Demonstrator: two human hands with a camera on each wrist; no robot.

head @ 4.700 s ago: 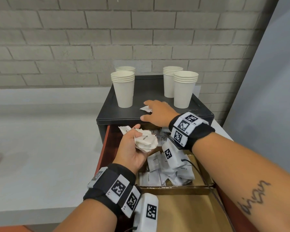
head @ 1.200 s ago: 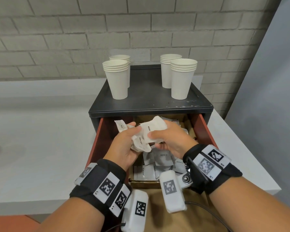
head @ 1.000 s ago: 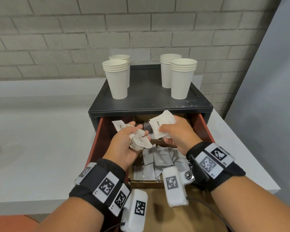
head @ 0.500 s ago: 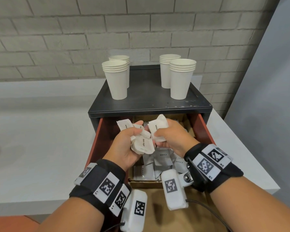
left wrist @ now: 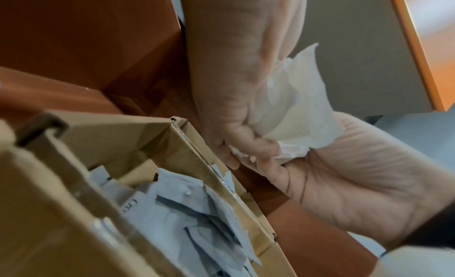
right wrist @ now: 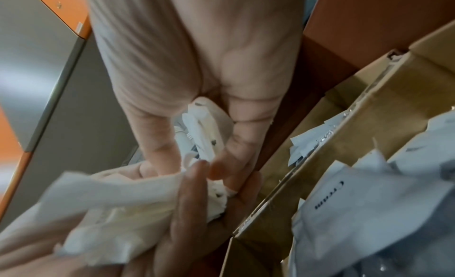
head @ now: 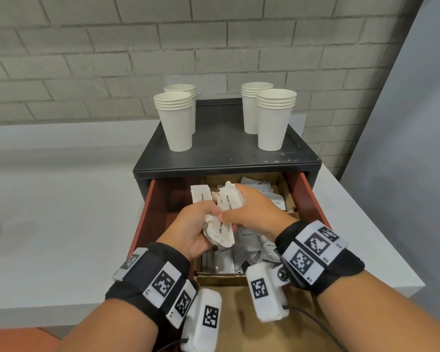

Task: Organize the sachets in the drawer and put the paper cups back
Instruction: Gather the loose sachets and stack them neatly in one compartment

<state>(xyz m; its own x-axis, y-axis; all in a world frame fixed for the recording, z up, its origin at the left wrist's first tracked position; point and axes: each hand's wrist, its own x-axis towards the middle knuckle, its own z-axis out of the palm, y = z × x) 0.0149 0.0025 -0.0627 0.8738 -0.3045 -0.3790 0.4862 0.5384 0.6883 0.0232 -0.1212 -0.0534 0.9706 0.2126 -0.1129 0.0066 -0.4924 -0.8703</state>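
Note:
My left hand (head: 201, 219) grips a bundle of white sugar sachets (head: 220, 232) above the open drawer (head: 309, 194). My right hand (head: 249, 207) holds more white sugar sachets (head: 229, 199) and presses them against that bundle. The left wrist view shows the bundle (left wrist: 295, 110) squeezed between both hands. In the right wrist view, fingers are curled round the crumpled sachets (right wrist: 206, 137). Cream sachets (head: 249, 246) fill the middle cardboard compartment below the hands, and coffee sachets (head: 267, 190) lie in the back one. Several stacks of paper cups (head: 175, 120) (head: 274, 120) stand on the black cabinet top (head: 224, 153).
The drawer has red-brown sides and cardboard dividers (head: 221, 278); its near compartment (head: 239, 313) shows bare cardboard. A white counter (head: 61, 212) lies to the left and a brick wall behind. A grey panel (head: 404, 148) rises at the right.
My right hand left the cabinet top and came over the drawer with sachets. In the last second it drew apart from the left hand, then closed back against the bundle.

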